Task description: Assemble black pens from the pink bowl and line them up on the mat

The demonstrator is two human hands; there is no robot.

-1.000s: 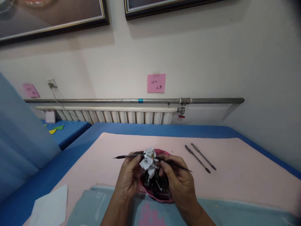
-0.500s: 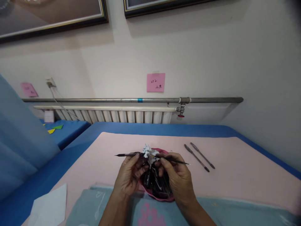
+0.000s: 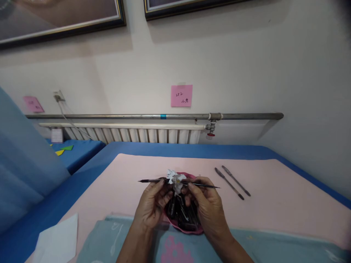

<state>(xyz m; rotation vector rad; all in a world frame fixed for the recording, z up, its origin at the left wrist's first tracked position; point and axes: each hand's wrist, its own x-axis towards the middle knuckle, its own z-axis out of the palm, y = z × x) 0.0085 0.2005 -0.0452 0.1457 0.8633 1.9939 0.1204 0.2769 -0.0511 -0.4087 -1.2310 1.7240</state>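
Note:
Above a pink bowl (image 3: 189, 231) my left hand (image 3: 152, 204) is closed on a dark pen (image 3: 149, 180), its pointed end sticking out to the left. A thin dark pen refill (image 3: 207, 186) is pinched in my right hand (image 3: 210, 202), its fine tip pointing right. Between the fingertips of both hands sits a crumpled white tissue (image 3: 175, 178) with dark smudges. It hides the inner ends of the pen and the refill, so I cannot tell whether they touch. Dark stains mark the fingertips. Several black, glossy pen parts (image 3: 182, 212) fill the bowl below.
Two pens (image 3: 230, 184) lie side by side on the pink table sheet (image 3: 274, 208), right of the bowl. A grey-green cloth (image 3: 123, 237) runs along the front edge. White paper (image 3: 59, 237) lies at front left. Behind the table are a radiator (image 3: 153, 135) and a pipe.
The pen in my left hand has shifted slightly to the right. The tissue has moved and changed shape a little between my fingers. Both hands keep their grip.

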